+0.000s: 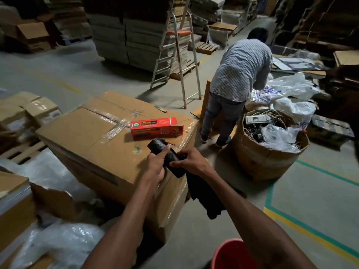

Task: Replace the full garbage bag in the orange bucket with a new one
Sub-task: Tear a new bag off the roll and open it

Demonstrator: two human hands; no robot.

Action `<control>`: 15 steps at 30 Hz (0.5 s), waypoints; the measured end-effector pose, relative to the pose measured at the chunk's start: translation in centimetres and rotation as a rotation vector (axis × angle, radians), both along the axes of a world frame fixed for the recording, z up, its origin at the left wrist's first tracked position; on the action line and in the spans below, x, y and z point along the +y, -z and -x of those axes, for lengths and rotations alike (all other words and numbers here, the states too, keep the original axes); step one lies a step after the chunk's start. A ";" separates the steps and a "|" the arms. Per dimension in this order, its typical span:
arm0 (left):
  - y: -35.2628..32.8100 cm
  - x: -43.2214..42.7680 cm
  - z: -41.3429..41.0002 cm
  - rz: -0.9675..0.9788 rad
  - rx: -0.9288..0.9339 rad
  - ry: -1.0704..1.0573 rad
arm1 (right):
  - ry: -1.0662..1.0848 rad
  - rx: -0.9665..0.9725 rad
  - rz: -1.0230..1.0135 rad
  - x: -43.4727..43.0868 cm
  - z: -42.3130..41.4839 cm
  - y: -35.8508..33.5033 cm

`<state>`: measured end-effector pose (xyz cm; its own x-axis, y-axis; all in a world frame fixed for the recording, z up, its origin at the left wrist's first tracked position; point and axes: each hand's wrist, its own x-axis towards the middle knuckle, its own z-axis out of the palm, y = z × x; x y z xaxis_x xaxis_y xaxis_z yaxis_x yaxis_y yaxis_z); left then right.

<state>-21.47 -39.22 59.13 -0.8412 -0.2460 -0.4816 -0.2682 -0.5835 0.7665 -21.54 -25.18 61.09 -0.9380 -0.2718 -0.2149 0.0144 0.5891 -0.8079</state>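
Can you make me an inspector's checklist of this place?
Surface: taped cardboard box.
Job's things: roll of black bags over the box, one bag hanging loose from it; orange bucket at the bottom edge.
Clutter: open red carton lying on the box.
Hands: left hand and right hand both grip the roll.
Cables: tangled wires in the round cardboard bin.
Surroundings: ladder, another person bending over, cardboard stacks.

Dim indoor light, overhead and diffuse; corners fall near black, darkest top right. Soft shadow under the ladder [178,33] on the grey floor [58,68]. Glare on the tape [114,129] across the big carton [77,136]. Wide-angle bending at edges. At bottom edge the orange bucket [233,255] is soft, shadowed.
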 end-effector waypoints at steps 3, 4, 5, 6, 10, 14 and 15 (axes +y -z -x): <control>-0.2 -1.0 0.2 0.480 -0.078 0.011 | -0.040 0.071 -0.120 -1.2 1.7 1.1; -0.2 -1.3 0.3 0.678 -0.091 -0.009 | -0.057 0.108 -0.168 -1.7 2.2 1.2; 0.0 -1.7 0.5 0.880 -0.082 -0.021 | -0.076 0.147 -0.219 -2.2 2.7 1.3; 0.3 -2.0 0.7 1.075 -0.040 -0.009 | -0.095 0.184 -0.251 -2.6 3.3 1.3; 1.8 -1.9 1.2 1.358 0.193 0.223 | -0.119 0.235 -0.172 -4.0 5.2 1.9; 2.1 -2.2 0.4 1.511 0.223 0.276 | -0.082 0.288 -0.108 -4.8 6.0 2.2; 2.4 -2.4 0.3 1.536 0.212 0.353 | -0.042 0.296 -0.086 -4.9 6.0 2.4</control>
<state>-21.80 -41.59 56.72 -0.9753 -0.1533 0.1589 -0.0330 0.8126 0.5819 -27.58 -30.05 58.73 -0.9517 -0.3041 0.0419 -0.2397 0.6508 -0.7204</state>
